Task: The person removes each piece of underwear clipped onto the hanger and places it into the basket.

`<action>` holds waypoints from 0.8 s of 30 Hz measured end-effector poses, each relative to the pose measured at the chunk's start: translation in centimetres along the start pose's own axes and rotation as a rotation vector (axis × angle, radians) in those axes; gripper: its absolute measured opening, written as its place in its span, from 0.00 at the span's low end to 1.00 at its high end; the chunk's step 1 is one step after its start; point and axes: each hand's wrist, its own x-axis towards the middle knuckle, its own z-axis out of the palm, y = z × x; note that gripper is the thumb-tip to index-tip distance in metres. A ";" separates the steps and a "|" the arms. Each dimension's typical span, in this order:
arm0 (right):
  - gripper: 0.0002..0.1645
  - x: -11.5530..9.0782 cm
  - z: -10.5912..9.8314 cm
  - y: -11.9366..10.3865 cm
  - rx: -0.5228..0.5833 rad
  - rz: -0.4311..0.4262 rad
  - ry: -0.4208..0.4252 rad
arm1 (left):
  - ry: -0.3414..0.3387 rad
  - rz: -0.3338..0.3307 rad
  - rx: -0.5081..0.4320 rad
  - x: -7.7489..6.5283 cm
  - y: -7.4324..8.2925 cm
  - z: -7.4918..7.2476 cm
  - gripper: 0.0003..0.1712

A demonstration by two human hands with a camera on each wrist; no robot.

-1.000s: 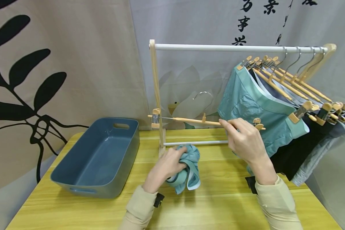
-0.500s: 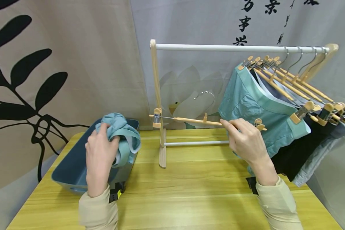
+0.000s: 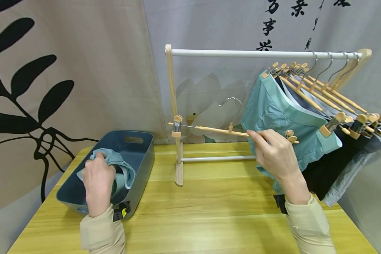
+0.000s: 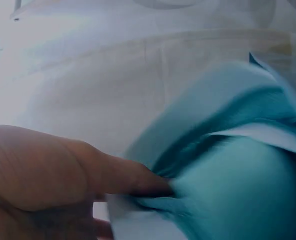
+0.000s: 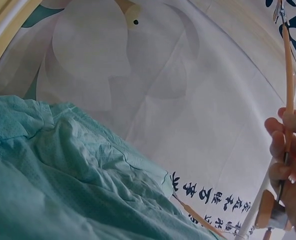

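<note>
Inside the blue basket (image 3: 139, 169), my left hand (image 3: 98, 180) grips a bunched pair of teal boxer briefs (image 3: 125, 173). In the left wrist view the thumb (image 4: 132, 177) presses into the teal cloth, which is blurred; the fingers beneath are mostly hidden. My right hand (image 3: 274, 155) holds a wooden clip hanger (image 3: 214, 130) by its bar, to the left of the hanging clothes. The hanger's left clip (image 3: 176, 126) lies in front of the rack's left post, and its hook points up. In the right wrist view, fingers curl round the hanger bar (image 5: 288, 70).
A small clothes rack (image 3: 241, 53) with a white rail stands at the table's back. At its right end hang several garments on clip hangers, teal boxer briefs (image 3: 289, 116) foremost. The yellow wooden table (image 3: 209, 215) extends in front; a printed curtain (image 3: 114, 70) hangs behind.
My left hand has carried the bunched teal boxer briefs from the table in front of the rack leftward into the basket. The right hand and hanger have shifted slightly right.
</note>
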 end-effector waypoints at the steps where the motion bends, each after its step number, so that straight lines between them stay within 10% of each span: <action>1: 0.19 0.0 -0.1 0.0 -0.002 0.002 0.001 | -0.013 0.004 0.007 0.0 -0.1 0.1 0.19; 11: 0.18 0.5 -0.7 0.4 -0.029 0.021 0.017 | -0.200 -0.092 0.028 0.2 1.1 0.8 0.22; 24: 0.16 1.3 -1.7 0.9 -0.082 0.060 0.026 | -0.079 0.135 -0.105 0.7 5.3 5.6 0.22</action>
